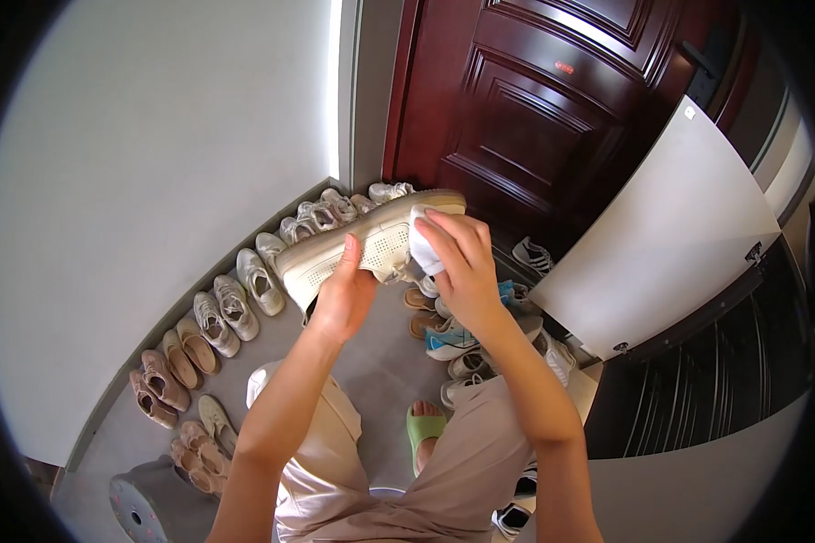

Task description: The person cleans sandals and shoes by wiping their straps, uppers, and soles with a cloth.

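My left hand (344, 294) grips a cream sneaker (382, 246) with a perforated side, thumb on its upper. The sneaker is tipped on its side, its sole edge facing up and away and its toe to the right. In my right hand (465, 267) a folded white cloth (422, 240) is pinched and rests against the toe area. My right fingers cover part of the cloth. The palm side of my left hand and the sneaker's far side are hidden.
Several pairs of shoes (213, 321) line the wall at left. More shoes (453, 341) stand on the right, beside a shoe cabinet with its white door (661, 235) swung open. A dark red door (534, 118) is ahead. A grey cylinder (158, 502) stands at lower left.
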{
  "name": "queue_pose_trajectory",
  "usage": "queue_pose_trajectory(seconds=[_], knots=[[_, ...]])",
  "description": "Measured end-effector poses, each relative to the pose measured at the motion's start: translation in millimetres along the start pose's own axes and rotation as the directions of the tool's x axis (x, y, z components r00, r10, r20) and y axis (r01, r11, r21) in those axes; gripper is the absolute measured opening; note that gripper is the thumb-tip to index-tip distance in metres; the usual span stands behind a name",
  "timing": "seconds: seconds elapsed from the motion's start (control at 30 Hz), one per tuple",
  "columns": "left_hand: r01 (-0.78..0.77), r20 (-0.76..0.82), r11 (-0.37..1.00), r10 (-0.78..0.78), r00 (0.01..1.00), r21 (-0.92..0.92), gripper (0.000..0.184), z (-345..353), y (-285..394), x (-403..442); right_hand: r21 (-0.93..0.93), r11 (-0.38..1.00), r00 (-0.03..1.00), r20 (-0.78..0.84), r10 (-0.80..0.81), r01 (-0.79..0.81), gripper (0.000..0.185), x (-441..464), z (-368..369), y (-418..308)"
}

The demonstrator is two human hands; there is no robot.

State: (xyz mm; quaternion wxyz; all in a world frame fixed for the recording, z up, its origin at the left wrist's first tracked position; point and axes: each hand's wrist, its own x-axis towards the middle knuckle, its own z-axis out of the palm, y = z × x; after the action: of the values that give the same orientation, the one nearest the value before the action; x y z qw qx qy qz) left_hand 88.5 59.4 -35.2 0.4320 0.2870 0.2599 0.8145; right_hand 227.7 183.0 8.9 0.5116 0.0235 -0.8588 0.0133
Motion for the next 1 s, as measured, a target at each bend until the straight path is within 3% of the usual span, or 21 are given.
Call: queue_pose_trajectory(seconds=[0.13, 0.27, 0.4, 0.5, 0.6, 0.67, 0.8, 0.87, 1.0], knots=[[-0.072, -0.031, 0.994, 0.075, 0.997, 0.078, 0.064, -4, -4, -1, -0.084, 0.990, 0.989, -0.113, 0.100, -0.110, 0.057, 0, 1, 7], [-0.093, -0.028, 0.984, 0.098, 0.995, 0.151, 0.066, -4, -5, -4, 0.044, 0.999, 0.999, 0.043, 0.011, -0.012, 0.053, 3, 2, -13], [-0.077, -0.076, 0.981, 0.092, 0.993, 0.179, 0.061, -8, -2, -6, -0.030, 0.997, 0.997, -0.026, 0.066, -0.067, 0.049, 1, 2, 3], [-0.217, -0.023, 0.708, 0.313, 0.949, 0.672, 0.039, 7, 8, -12, 0.050, 0.991, 0.992, -0.025, 0.125, -0.124, 0.056, 2, -2, 10], [-0.217, 0.077, 0.647, 0.237, 0.968, 0.731, 0.035, 3, 11, -13, 0.142, 0.990, 0.997, 0.073, 0.012, -0.022, 0.053, 3, -1, -4], [-0.275, 0.118, 0.642, 0.276, 0.954, 0.716, 0.031, 1, 3, -12, 0.116, 0.993, 0.990, 0.132, -0.045, 0.030, 0.050, 9, -4, -15], [-0.339, 0.160, 0.554, 0.347, 0.924, 0.761, 0.031, 1, -2, -12, 0.064, 0.998, 0.994, 0.109, 0.015, -0.022, 0.046, 7, -7, 1], [-0.387, 0.229, 0.445, 0.369, 0.901, 0.807, 0.031, 3, -1, -13, 0.073, 0.997, 0.994, 0.104, 0.024, -0.032, 0.047, 7, -6, -4], [-0.488, 0.330, 0.333, 0.430, 0.840, 0.807, 0.033, -15, -12, -13, 0.226, 0.973, 0.977, 0.191, -0.096, 0.051, 0.042, 12, -3, -31]])
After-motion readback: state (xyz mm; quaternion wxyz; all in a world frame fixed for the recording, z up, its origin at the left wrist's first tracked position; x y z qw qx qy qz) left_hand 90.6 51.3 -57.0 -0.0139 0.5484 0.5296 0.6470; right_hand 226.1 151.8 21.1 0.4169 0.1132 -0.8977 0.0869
